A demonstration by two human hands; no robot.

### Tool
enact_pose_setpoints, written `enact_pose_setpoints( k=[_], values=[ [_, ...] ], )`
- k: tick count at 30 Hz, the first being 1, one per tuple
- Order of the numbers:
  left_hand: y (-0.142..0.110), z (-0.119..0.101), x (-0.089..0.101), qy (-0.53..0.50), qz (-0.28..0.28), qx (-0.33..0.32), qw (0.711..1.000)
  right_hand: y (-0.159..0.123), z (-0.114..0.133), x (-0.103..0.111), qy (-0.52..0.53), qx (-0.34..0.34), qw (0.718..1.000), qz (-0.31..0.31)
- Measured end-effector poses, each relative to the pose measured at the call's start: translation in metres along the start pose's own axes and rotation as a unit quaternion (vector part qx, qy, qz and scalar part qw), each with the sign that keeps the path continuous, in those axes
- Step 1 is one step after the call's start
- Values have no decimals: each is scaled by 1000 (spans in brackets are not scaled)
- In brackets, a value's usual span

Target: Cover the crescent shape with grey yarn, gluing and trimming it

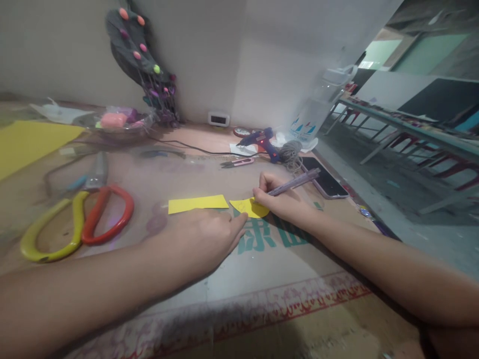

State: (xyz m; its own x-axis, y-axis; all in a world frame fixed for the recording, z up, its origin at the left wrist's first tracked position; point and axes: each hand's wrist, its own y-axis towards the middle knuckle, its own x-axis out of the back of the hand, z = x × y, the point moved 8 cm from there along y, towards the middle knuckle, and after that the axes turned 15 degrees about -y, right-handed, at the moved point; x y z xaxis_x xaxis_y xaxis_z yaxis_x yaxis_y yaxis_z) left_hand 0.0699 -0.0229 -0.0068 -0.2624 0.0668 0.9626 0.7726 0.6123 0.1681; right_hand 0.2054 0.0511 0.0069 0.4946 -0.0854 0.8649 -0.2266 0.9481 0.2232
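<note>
My right hand [275, 197] is closed around a pen [295, 180] with a pale purple barrel, and its tip end is hidden by the fingers over a small yellow paper piece [243, 205]. That piece has a curved edge and faint drawn lines on it. My left hand [205, 234] lies on the cardboard with its fingers stretched to the right, the fingertips touching the near edge of the curved piece. Just beyond the left knuckles is a yellow paper strip [198, 203]. Large scissors [84, 214] with one yellow and one red handle lie left of my left hand.
Printed cardboard [224, 289] covers the table. Behind my hands lie thread snips [237, 163], a blue glue gun [264, 142] with a cord, grey yarn [292, 152] and a phone [327, 179]. A clear bottle [310, 109] stands at the back right. Yellow paper [33, 142] is at far left.
</note>
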Motion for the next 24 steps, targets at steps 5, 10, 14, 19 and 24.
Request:
enact_pose_setpoints(
  k=[5,10,14,19,24],
  values=[
    [1,0,0,7,6,2,1000,0,1,-1,8,11,1000,6],
    [0,2,-3,14,11,6,1000,0,1,-1,-9,4,1000,12],
    [0,1,-3,3,5,0,1000,0,1,-2,-11,14,1000,7],
    [1,1,-1,6,2,1,1000,1,0,-2,-1,24,1000,-1],
    [0,1,-2,13,3,-2,1000,-4,5,1,16,14,1000,2]
  ],
)
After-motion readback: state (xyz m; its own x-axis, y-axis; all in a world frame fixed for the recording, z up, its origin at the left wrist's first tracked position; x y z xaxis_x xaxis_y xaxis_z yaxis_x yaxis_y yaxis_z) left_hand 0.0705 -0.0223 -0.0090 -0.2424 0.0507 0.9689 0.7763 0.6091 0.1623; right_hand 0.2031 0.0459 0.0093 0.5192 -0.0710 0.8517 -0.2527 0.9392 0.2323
